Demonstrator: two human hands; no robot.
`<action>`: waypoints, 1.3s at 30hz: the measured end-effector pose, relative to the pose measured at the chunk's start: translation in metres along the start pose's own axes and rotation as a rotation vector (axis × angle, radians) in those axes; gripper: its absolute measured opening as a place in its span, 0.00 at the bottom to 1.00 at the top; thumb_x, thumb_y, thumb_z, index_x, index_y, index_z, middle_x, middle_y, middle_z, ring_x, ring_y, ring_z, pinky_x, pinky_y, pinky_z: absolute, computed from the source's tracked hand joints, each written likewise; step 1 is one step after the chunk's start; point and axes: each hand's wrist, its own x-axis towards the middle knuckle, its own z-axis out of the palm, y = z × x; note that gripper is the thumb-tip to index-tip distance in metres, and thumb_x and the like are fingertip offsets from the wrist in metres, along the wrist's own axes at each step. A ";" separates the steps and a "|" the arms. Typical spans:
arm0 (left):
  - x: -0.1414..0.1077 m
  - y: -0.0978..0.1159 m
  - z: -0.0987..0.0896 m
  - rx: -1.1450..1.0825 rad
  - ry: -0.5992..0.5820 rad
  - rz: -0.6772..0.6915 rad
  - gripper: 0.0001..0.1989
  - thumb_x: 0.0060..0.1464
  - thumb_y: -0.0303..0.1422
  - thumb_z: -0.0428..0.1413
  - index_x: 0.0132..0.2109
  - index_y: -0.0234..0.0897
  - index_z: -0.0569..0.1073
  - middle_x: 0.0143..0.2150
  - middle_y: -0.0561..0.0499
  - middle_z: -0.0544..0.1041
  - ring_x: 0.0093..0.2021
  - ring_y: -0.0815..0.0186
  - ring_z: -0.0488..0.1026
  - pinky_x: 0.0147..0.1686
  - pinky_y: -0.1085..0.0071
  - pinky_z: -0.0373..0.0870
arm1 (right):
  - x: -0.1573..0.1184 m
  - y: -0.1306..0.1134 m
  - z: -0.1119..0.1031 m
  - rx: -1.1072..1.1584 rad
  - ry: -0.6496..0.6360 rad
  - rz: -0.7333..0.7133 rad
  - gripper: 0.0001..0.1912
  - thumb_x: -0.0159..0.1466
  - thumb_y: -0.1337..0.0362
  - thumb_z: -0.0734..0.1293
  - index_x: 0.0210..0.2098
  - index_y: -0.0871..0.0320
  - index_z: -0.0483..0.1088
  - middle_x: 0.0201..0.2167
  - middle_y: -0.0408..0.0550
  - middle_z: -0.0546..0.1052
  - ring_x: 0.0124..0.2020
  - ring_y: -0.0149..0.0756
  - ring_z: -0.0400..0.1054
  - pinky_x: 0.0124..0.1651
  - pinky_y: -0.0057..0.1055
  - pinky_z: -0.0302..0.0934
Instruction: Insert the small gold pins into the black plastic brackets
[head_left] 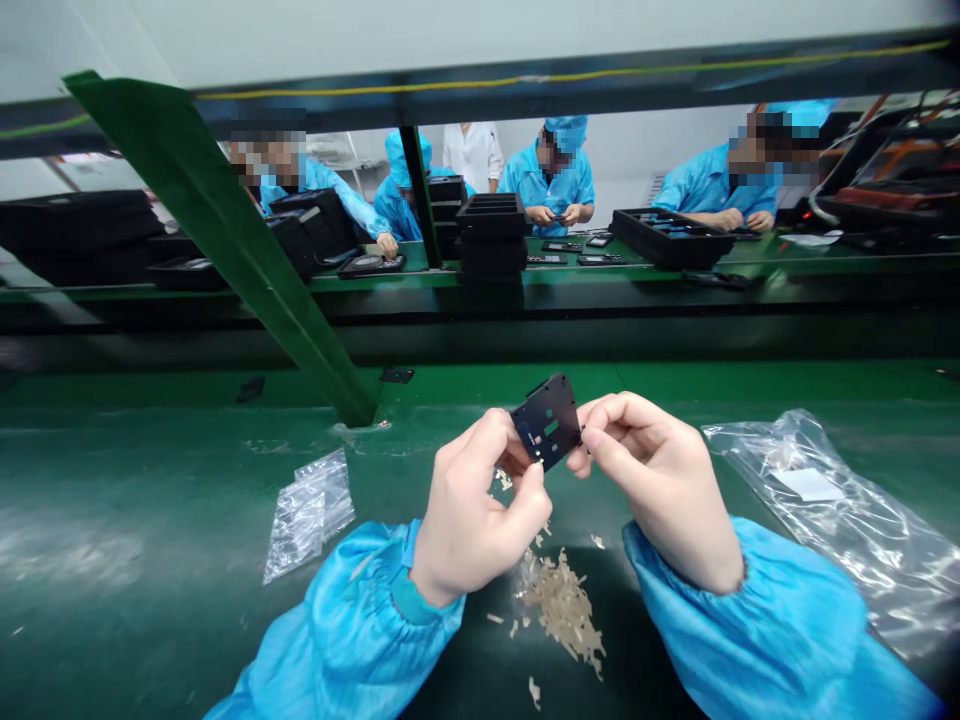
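Note:
A thin black plastic plate (551, 420) with small cut-outs is held up, tilted, above the green bench. My left hand (480, 500) grips its lower left edge between thumb and fingers. My right hand (652, 470) is closed in a pinch at the plate's right edge, with thumb and forefinger touching there. Whether something small sits in that pinch is too fine to see. Under my hands lies a loose pile of small beige strips (562, 605), with several stray ones around it.
Small clear plastic bags (311, 510) lie at left, and a large clear bag (825, 510) at right. A slanted green post (225, 240) rises from the bench (150, 480). Beyond it, several people in blue work at another bench with black trays (491, 235).

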 end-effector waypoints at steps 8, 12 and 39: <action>-0.001 -0.005 0.000 -0.051 -0.014 -0.040 0.04 0.49 0.25 0.51 0.35 0.36 0.65 0.26 0.53 0.68 0.24 0.70 0.68 0.25 0.73 0.67 | -0.005 0.000 0.003 -0.152 0.063 -0.146 0.06 0.59 0.70 0.64 0.25 0.58 0.64 0.26 0.42 0.71 0.22 0.26 0.69 0.27 0.24 0.65; 0.000 -0.005 -0.001 -0.105 -0.030 -0.068 0.03 0.49 0.26 0.52 0.33 0.36 0.65 0.25 0.54 0.68 0.23 0.71 0.68 0.24 0.74 0.66 | -0.008 -0.001 0.004 -0.238 0.098 -0.200 0.06 0.59 0.71 0.63 0.26 0.57 0.63 0.28 0.42 0.70 0.23 0.27 0.68 0.27 0.26 0.65; 0.005 -0.001 0.003 -0.085 -0.007 -0.136 0.02 0.50 0.27 0.54 0.33 0.35 0.68 0.27 0.54 0.71 0.21 0.75 0.67 0.21 0.79 0.66 | -0.009 -0.005 0.000 -0.390 -0.006 -0.273 0.06 0.58 0.72 0.62 0.26 0.57 0.62 0.25 0.41 0.70 0.24 0.26 0.66 0.27 0.24 0.62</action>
